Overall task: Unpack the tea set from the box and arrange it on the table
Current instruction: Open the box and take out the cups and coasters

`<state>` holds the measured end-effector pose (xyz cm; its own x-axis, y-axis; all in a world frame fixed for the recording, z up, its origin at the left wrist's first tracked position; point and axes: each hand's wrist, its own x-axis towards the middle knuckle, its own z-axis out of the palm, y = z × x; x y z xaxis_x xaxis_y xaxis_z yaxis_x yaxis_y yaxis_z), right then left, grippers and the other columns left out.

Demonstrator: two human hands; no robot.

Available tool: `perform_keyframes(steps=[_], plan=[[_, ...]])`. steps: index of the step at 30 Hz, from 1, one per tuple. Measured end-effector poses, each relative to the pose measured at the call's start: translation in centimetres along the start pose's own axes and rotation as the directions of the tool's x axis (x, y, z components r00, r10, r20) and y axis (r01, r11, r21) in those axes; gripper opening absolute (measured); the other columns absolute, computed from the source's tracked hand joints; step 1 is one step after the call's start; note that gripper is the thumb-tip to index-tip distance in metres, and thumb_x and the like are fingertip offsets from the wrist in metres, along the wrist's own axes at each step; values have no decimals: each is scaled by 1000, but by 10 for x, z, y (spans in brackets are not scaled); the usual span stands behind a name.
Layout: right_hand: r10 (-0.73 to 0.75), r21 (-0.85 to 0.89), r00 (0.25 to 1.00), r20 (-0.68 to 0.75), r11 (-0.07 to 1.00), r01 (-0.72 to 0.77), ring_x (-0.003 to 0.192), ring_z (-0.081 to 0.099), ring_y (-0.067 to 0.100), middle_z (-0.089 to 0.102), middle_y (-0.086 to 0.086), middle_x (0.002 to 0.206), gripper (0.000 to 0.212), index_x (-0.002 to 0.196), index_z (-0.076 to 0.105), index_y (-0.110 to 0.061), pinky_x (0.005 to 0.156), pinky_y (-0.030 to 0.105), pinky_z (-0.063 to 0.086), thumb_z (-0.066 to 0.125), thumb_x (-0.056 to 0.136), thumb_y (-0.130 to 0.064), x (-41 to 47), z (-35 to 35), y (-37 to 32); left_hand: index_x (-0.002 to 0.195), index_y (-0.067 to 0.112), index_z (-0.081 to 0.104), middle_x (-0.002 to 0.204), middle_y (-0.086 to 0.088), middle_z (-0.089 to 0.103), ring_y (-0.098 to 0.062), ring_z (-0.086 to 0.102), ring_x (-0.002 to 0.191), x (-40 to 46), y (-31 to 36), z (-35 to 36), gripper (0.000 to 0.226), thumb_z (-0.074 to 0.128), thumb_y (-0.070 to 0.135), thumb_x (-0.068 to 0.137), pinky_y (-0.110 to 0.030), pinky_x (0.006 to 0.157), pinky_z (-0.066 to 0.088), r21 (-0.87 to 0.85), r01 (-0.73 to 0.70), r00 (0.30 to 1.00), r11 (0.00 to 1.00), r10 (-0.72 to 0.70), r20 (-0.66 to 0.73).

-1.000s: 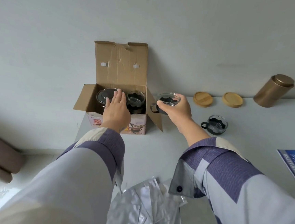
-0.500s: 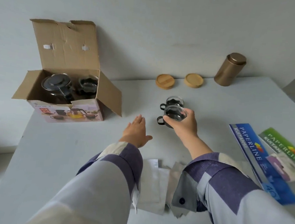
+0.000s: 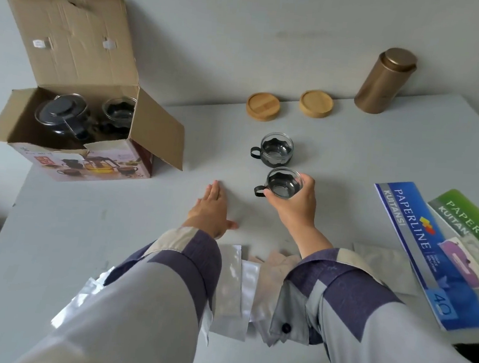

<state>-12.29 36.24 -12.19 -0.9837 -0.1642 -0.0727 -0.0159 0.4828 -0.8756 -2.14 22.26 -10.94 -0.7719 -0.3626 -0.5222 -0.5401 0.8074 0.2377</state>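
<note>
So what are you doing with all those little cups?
A person is unpacking a tea set. The right hand grips a glass cup by its rim, just in front of another cup already on the table. The left hand is open and empty, low over the table. In the open box there is a teapot and at least one more cup.

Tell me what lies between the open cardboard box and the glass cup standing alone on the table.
Only bare grey table lies between the open cardboard box and the standing glass cup in the head view.
</note>
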Motion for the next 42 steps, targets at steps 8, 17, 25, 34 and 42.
perform_keyframes(steps=[8, 17, 25, 34, 42], plan=[[56, -2, 995, 81, 998, -56, 120, 51, 18, 49, 3, 132, 95, 134, 36, -11, 92, 19, 37, 89, 59, -31, 0, -7, -3, 148, 1, -16, 157, -9, -21, -23, -13, 147, 0, 1, 1, 104, 62, 36, 89, -42, 120, 7, 26, 2, 1000, 1000, -2, -6], [-75, -310, 993, 87, 946, 98, 135, 38, 22, 39, 2, 146, 95, 146, 26, -17, 108, 40, 35, 78, 70, -43, 3, -30, -50, 150, 1, 10, 159, -10, 8, -25, 11, 147, -8, -4, -21, 84, 60, 32, 91, -40, 119, 14, 33, -3, 996, 999, 6, -88], [-295, -339, 923, 247, 866, 368, 128, 43, 26, 42, 9, 140, 62, 140, 38, -13, 106, 34, 34, 64, 85, -22, 0, 29, -138, 136, 12, 43, 139, -4, 43, -26, 44, 126, -34, -50, -113, 54, 48, -3, 84, -43, 101, 41, -93, -30, 891, 995, -16, -454], [-442, -308, 759, 478, 725, 616, 126, 44, 28, 45, 4, 138, 55, 137, 44, -15, 101, 39, 42, 61, 87, -29, -23, 144, -215, 147, 17, 30, 153, 0, 29, -22, 28, 140, -50, -183, -171, 57, 48, 14, 94, -42, 107, 35, -211, 142, 752, 967, -244, -612], [-432, -493, 724, 538, 535, 686, 119, 38, 25, 52, -1, 132, 59, 133, 46, -27, 87, 36, 38, 59, 81, -51, -11, 218, -245, 151, 12, 18, 160, 0, 13, -19, 10, 148, -24, -242, -180, 68, 50, 36, 96, -40, 118, 22, -117, 159, 811, 980, -197, -551]])
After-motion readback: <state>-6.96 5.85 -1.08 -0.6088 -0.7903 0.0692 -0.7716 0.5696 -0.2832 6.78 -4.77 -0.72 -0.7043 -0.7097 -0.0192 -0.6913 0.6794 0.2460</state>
